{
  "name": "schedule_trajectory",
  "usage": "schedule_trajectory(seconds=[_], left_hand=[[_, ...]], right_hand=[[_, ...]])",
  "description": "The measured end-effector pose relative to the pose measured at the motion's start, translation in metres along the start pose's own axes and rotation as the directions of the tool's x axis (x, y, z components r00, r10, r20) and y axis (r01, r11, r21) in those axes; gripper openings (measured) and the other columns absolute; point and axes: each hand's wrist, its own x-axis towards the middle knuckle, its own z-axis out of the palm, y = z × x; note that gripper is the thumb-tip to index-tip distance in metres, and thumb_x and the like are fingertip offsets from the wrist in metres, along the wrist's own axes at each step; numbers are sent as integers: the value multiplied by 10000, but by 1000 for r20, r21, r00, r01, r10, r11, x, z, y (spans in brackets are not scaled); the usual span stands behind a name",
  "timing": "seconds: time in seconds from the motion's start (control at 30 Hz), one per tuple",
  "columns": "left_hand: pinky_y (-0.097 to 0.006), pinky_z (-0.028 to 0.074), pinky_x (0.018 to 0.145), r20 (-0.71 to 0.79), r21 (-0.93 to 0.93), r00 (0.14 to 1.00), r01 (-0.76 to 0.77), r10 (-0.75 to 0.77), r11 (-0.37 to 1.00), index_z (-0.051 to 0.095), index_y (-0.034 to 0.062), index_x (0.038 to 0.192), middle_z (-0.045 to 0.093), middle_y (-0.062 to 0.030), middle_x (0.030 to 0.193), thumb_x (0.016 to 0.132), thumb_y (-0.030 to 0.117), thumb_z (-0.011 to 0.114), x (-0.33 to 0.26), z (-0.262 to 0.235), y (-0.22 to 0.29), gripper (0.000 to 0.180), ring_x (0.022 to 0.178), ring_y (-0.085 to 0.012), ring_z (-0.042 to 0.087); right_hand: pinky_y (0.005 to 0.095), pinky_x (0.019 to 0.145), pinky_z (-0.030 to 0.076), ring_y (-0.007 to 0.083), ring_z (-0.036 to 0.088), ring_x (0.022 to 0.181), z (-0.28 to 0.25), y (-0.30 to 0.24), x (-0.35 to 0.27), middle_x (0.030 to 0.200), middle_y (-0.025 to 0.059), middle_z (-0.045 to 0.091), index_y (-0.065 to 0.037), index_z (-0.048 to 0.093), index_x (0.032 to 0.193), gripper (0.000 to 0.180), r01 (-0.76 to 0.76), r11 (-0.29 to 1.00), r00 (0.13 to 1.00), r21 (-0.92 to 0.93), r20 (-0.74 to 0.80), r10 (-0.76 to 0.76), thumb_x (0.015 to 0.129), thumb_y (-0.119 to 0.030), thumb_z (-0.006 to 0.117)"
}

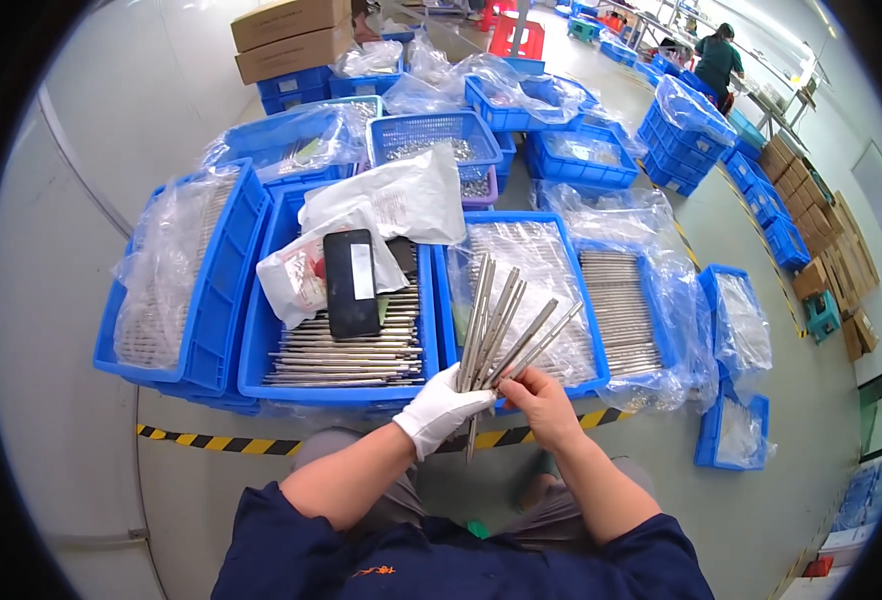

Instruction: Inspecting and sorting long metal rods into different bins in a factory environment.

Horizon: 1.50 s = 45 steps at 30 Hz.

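My left hand (441,411), in a white glove, is closed around a fanned bundle of slim metal rods (498,322), held upright and tilted. One rod pokes down below the fist. Bare, my right hand (545,406) pinches at the lower end of the rods on the bundle's right side; its fingertips are partly hidden. Behind the hands stands a blue crate (588,340) with plastic film over rows of rods. Left of it, another blue crate (251,372) holds loose rods (346,358), with a black phone (352,312) and white plastic bags (389,200) on top.
Film partly covers a tilted crate (223,290) at the left and rods (619,310) at the right. Farther back are a blue basket (431,124) of small metal parts, cardboard boxes (291,40) and stacked crates (679,140). A person (718,62) works far right. Striped tape (221,441) crosses the floor.
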Motion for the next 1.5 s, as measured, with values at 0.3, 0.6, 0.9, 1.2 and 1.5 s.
schedule_trajectory(seconds=[0.3,0.6,0.9,1.2,1.5], left_hand=[[-224,423,606,-17,-111,997,78,-81,991,487,35,953,527,-26,800,742,86,592,-4,-1,16,241,669,-97,504],[-236,447,634,136,-184,982,155,-131,971,485,45,956,525,-23,823,720,92,631,-6,-2,17,281,720,-105,528],[-246,429,648,-59,-110,998,-23,16,994,494,53,924,529,-38,784,717,42,579,6,-22,20,224,707,-138,533],[-215,401,556,158,86,973,157,-169,984,500,31,1041,504,1,744,767,109,565,-5,-12,24,292,619,-71,485],[-196,383,570,219,290,922,250,-318,924,532,62,1053,507,32,758,772,201,595,-9,1,11,319,646,-44,444]], right_hand=[[221,620,463,112,565,671,-40,-17,4,821,52,580,-43,517,925,168,-19,923,997,383,78,-12,853,-190,480],[290,672,482,149,579,724,-17,-3,-2,804,60,578,-27,530,895,177,-500,801,786,328,560,262,852,-189,471],[231,688,448,114,566,768,6,-2,-32,837,53,594,-19,540,892,203,-410,899,461,-153,816,349,814,-206,543],[251,692,460,138,569,756,-43,-27,0,841,76,595,-36,530,897,125,67,920,998,386,-13,-68,839,-142,499],[232,640,476,122,555,703,-52,-27,3,844,68,574,-48,513,927,137,182,813,976,553,-4,-216,834,-148,514]])
